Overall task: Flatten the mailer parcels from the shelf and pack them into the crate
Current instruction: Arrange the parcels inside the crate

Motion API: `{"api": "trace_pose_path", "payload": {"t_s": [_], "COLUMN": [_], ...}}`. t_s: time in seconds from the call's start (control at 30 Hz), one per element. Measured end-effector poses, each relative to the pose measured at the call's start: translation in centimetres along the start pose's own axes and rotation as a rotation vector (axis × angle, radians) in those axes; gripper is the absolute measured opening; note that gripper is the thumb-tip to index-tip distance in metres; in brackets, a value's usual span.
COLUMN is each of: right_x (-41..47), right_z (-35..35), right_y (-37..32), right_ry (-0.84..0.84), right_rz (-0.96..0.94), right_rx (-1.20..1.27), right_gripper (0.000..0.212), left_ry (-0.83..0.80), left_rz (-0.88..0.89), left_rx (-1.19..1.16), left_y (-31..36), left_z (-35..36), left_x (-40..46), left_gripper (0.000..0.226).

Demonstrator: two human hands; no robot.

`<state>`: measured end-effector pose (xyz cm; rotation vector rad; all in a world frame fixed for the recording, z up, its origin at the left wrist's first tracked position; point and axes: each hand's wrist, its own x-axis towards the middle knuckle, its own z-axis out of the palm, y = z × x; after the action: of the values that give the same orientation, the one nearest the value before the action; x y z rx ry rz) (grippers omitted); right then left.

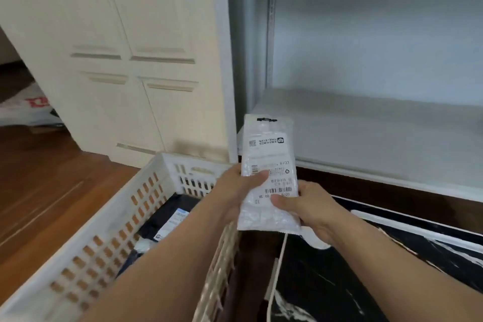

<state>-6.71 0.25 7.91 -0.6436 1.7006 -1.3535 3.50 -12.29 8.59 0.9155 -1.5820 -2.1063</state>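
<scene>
Crate (pixel 167 165) open above; dark parcel (pixel 167 219) lies inside.

soft even indoor light, mild overall blur, wide-angle bending at edges, no glare

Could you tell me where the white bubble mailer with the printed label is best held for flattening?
Probably by its lower long edges, one hand from each side, as the left hand and right hand grip the white bubble mailer with the printed label now: it stands upright, thin and flexible, so thumbs on the face can press it flat.
</scene>
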Motion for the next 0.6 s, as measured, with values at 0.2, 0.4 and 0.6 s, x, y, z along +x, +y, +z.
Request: {"api": "trace_pose_path", "payload": {"t_s": [0.2,0.4,0.6], "right_x": [5.1,11.3,15.4], "right_z": [10.4,17.9,20.9], "right_y": [-0.5,2.0,7.4], "right_ry": [-0.138,-0.023,0.037], "right_rz": [-0.006,-0.005,-0.085], "right_rx": [-0.104,0.021,-0.418], "right_gripper": [0.017,0.044,0.09], "left_ry": [0.147,0.101,-0.053], "left_rz": [0.04,-0.175,-0.5], "left_rx": [0.096,0.259,0.283], "left_y": [1.0,-3.2,-10.6], "left_z": [-12.1,-21.3,-25.5], "left_x": [0.7,1.0,2.0], "left_gripper": [0.036,0.026,0.039]}}
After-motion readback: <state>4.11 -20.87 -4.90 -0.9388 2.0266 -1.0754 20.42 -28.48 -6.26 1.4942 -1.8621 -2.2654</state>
